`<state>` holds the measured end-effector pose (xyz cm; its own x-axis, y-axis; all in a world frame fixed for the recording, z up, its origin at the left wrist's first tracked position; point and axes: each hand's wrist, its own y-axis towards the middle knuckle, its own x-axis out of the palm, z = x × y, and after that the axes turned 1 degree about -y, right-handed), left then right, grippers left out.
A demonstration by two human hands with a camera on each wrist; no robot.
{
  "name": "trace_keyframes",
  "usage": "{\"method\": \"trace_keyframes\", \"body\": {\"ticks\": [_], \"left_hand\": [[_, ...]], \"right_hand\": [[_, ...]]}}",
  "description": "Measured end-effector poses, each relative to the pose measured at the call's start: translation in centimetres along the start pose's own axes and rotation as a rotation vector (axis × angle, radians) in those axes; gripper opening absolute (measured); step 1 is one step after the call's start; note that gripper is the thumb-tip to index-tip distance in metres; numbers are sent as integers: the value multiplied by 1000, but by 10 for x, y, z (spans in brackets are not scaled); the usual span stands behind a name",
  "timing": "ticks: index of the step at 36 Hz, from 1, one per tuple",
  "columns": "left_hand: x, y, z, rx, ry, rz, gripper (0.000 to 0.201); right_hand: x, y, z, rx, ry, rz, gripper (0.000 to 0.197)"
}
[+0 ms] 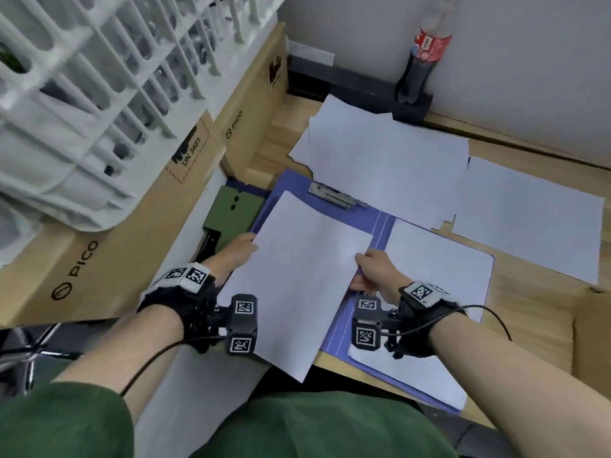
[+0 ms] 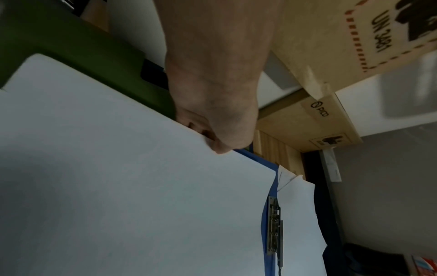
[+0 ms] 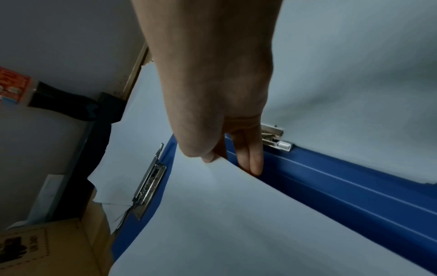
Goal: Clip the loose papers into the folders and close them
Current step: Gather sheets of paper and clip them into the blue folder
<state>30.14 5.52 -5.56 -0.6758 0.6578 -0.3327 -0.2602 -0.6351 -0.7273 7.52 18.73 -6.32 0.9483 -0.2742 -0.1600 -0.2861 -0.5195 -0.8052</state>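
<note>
I judge the job to be at an early stage: the blue folder (image 1: 380,223) lies open across the middle of the head view, nothing is closed, and I am only now bringing a white sheet (image 1: 304,276) over its left half. My left hand (image 1: 236,249) pinches the sheet's left edge, thumb on top and fingers tucked beneath, while my right hand (image 1: 373,269) pinches the right edge beside the spine, with two fingers reaching under the paper onto the blue plastic. The sheet's top edge sits just short of the metal clip (image 1: 334,195) in the centre of that view, so it is not yet clamped. The right half already carries paper (image 1: 439,269), and in the right wrist view a second clip (image 3: 275,138) sits at its edge, though I cannot tell whether it truly bites the paper. More loose sheets (image 1: 380,157) are fanned out in the upper middle, with another page (image 1: 529,223) at the right, so plenty remains. The paper is thin, matte and limp, bowing between my hands; the folder is smooth, ridged plastic; the clips are flat, shiny steel bars. Cardboard boxes (image 1: 109,259) flank the left of the frame.
</note>
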Motion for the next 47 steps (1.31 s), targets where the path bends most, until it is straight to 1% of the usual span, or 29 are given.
{"method": "trace_keyframes", "body": {"ticks": [2,6,8,10,13,16,22,27,36,42,47], "left_hand": [[0,-2,2,23,-14,48,17],[-2,1,5,54,5,61,13],[-1,4,9,61,8,70,16],[2,9,14,78,12,99,23],[6,13,21,82,0,107,33],[9,15,24,81,-13,109,35],[11,19,23,54,-19,56,27],[11,21,24,67,-60,68,24],[16,30,22,33,-21,108,33],[18,32,18,45,-20,135,33],[20,37,21,41,-41,154,33]], "right_hand": [[-1,5,-1,-9,5,6,14],[-2,20,-6,-19,40,73,15],[-2,27,-9,-17,63,107,13],[-2,31,-13,-3,77,140,13],[-4,41,-17,-5,46,223,25],[-6,47,-18,-14,11,264,28],[-14,48,-19,16,39,214,28],[-22,48,-19,0,83,170,27],[-24,53,-19,49,90,140,28],[-26,55,-16,31,121,128,27],[-29,59,-23,25,141,164,29]]}}
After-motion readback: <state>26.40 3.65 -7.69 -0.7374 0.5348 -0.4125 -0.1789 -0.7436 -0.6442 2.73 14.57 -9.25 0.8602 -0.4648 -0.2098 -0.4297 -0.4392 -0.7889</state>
